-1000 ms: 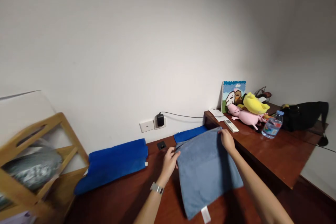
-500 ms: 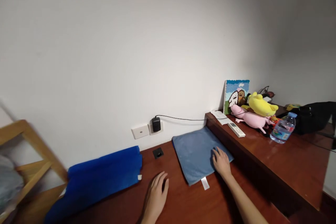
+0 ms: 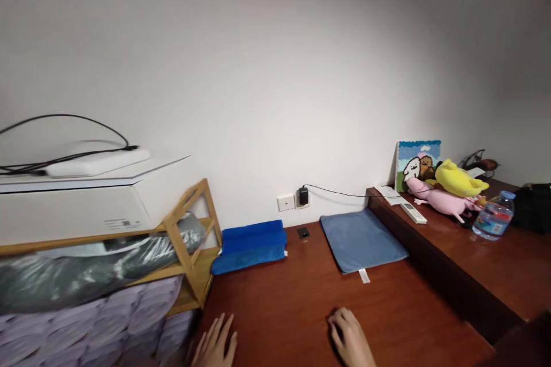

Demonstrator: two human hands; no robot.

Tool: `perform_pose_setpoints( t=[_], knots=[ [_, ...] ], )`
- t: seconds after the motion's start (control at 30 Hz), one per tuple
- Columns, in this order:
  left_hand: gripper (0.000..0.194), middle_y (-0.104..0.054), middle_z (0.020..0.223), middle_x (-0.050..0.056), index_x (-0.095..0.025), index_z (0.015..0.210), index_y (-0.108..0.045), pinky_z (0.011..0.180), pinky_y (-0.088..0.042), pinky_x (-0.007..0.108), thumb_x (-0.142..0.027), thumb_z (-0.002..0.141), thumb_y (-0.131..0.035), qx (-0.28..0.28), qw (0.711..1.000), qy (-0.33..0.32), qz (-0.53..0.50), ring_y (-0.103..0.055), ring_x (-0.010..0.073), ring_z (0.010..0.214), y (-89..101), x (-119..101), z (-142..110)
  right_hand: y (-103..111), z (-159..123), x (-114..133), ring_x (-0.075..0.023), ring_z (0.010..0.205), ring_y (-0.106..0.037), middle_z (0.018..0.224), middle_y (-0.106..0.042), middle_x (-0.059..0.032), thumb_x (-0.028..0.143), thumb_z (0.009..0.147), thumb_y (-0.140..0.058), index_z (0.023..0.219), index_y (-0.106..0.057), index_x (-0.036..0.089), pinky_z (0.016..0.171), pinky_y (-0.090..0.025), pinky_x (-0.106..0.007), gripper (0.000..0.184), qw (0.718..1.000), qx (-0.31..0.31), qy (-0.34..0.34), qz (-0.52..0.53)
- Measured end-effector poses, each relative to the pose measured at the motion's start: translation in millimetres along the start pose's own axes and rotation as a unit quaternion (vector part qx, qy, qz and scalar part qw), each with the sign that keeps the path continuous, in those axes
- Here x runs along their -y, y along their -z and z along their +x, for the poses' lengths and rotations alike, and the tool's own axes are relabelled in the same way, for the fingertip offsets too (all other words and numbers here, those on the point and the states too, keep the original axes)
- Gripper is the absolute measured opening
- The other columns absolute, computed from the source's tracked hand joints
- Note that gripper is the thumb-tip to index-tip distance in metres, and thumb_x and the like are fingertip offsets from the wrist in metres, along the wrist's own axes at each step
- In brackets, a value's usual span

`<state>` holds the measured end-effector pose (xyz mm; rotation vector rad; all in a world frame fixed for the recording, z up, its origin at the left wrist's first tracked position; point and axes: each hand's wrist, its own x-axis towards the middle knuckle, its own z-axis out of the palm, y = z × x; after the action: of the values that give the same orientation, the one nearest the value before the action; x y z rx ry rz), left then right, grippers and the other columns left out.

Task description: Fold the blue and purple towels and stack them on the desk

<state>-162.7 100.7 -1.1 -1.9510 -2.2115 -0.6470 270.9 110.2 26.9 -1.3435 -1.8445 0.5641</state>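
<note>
My left hand is at the table's left front, its fingers spread and nothing in them. My right hand rests low over the bare wood, fingers loosely bent, thumb apart, also holding nothing. Beyond the right hand, without contact, a grey-blue cloth lies flat with a white tag at its front edge. Farther from the left hand, a bright blue folded cloth lies against the wall side of the reddish-brown tabletop.
A wooden rack on the left carries a white box and plastic-wrapped goods. On the raised ledge at right are a remote, plush toys, a picture and a water bottle. A charger is plugged into the wall.
My right hand has come off the grey-blue cloth, back toward me. My left hand has shifted left, its fingers spread wider. The view has turned left, showing more of the rack.
</note>
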Motion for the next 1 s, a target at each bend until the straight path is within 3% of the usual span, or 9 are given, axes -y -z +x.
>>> perform_pose_setpoints(
  t=[0.1, 0.13, 0.2, 0.3, 0.4, 0.6, 0.77, 0.9, 1.0],
  knots=[
    [0.063, -0.063, 0.154, 0.011, -0.018, 0.143, -0.066, 0.123, -0.045, 0.053, -0.049, 0.096, -0.037, -0.006, 1.0, -0.006, 0.014, -0.057, 0.03, 0.146, 7.1, -12, 2, -42, 51, 51, -0.0254, 0.101, -0.072, 0.102, -0.076, -0.0102, 0.033, 0.101, -0.048, 0.097, -0.078, 0.025, 0.097, -0.055, -0.035, 0.031, 0.997, 0.023, 0.026, 0.072],
    [0.063, -0.064, 0.154, 0.012, -0.018, 0.143, -0.067, 0.123, -0.045, 0.052, -0.048, 0.097, -0.037, -0.009, 1.0, -0.009, 0.016, -0.057, 0.0297, 0.145, 9.4, -17, 2, -56, 72, 63, -0.0245, 0.1, -0.073, 0.099, -0.077, -0.009, 0.031, 0.098, -0.053, 0.092, -0.078, 0.024, 0.097, -0.055, -0.034, 0.027, 0.995, 0.032, 0.009, 0.092],
    [0.06, -0.064, 0.154, 0.012, -0.018, 0.142, -0.067, 0.123, -0.045, 0.051, -0.045, 0.098, -0.036, -0.015, 1.0, -0.014, 0.021, -0.058, 0.0291, 0.145, 14.4, -24, 0, -83, 117, 80, -0.0232, 0.098, -0.075, 0.095, -0.079, -0.007, 0.025, 0.091, -0.063, 0.086, -0.077, 0.023, 0.096, -0.055, -0.03, 0.016, 0.987, 0.033, -0.095, 0.125],
    [0.057, -0.064, 0.154, 0.013, -0.018, 0.142, -0.067, 0.122, -0.045, 0.05, -0.042, 0.1, -0.037, -0.022, 0.999, -0.02, 0.027, -0.058, 0.0289, 0.144, 21.2, -30, -4, -118, 180, 86, -0.0237, 0.095, -0.077, 0.094, -0.08, -0.0074, 0.023, 0.086, -0.068, 0.1, -0.077, 0.02, 0.089, -0.057, -0.029, 0.016, 0.98, 0.019, -0.162, 0.117],
    [0.053, -0.065, 0.153, 0.013, -0.019, 0.14, -0.068, 0.12, -0.046, 0.051, -0.04, 0.1, -0.04, -0.029, 0.999, -0.017, 0.029, -0.059, 0.03, 0.143, 23.5, -32, -6, -141, 220, 81, -0.0219, 0.083, -0.077, 0.086, -0.078, -0.0046, 0.027, 0.085, -0.072, 0.107, -0.074, 0.02, 0.079, -0.058, -0.028, 0.023, 0.975, 0.009, -0.193, 0.106],
    [0.05, -0.067, 0.15, 0.012, -0.02, 0.139, -0.069, 0.119, -0.047, 0.051, -0.038, 0.1, -0.042, -0.046, 0.998, -0.01, 0.035, -0.06, 0.0306, 0.14, 22.0, -35, -9, -157, 230, 68, -0.0177, 0.061, -0.071, 0.078, -0.074, -0.0017, 0.029, 0.094, -0.062, 0.1, -0.067, 0.022, 0.061, -0.054, -0.025, 0.01, 0.969, -0.006, -0.229, 0.094],
    [0.049, -0.066, 0.151, 0.013, -0.02, 0.139, -0.069, 0.12, -0.046, 0.05, -0.036, 0.1, -0.043, -0.043, 0.999, -0.004, 0.031, -0.06, 0.0299, 0.141, 26.3, -39, -9, -152, 223, 70, -0.0216, 0.087, -0.074, 0.1, -0.076, -0.0072, 0.035, 0.095, -0.063, 0.096, -0.064, 0.024, 0.076, -0.055, -0.027, 0.011, 0.977, -0.041, -0.198, 0.074],
    [0.049, -0.067, 0.15, 0.013, -0.02, 0.138, -0.069, 0.12, -0.045, 0.049, -0.035, 0.099, -0.044, -0.042, 0.999, -0.001, 0.027, -0.059, 0.0295, 0.141, 26.8, -39, -8, -144, 234, 79, -0.0222, 0.088, -0.074, 0.095, -0.077, -0.0036, 0.033, 0.097, -0.057, 0.1, -0.064, 0.026, 0.082, -0.053, -0.029, 0.01, 0.98, -0.047, -0.177, 0.071],
    [0.05, -0.067, 0.15, 0.012, -0.02, 0.138, -0.069, 0.119, -0.046, 0.05, -0.037, 0.1, -0.043, -0.041, 0.999, -0.001, 0.028, -0.06, 0.0294, 0.141, 25.7, -38, -8, -141, 241, 82, -0.0219, 0.099, -0.074, 0.105, -0.077, -0.0062, 0.026, 0.091, -0.062, 0.104, -0.066, 0.025, 0.089, -0.053, -0.028, 0.013, 0.981, -0.054, -0.17, 0.074]
  ],
)
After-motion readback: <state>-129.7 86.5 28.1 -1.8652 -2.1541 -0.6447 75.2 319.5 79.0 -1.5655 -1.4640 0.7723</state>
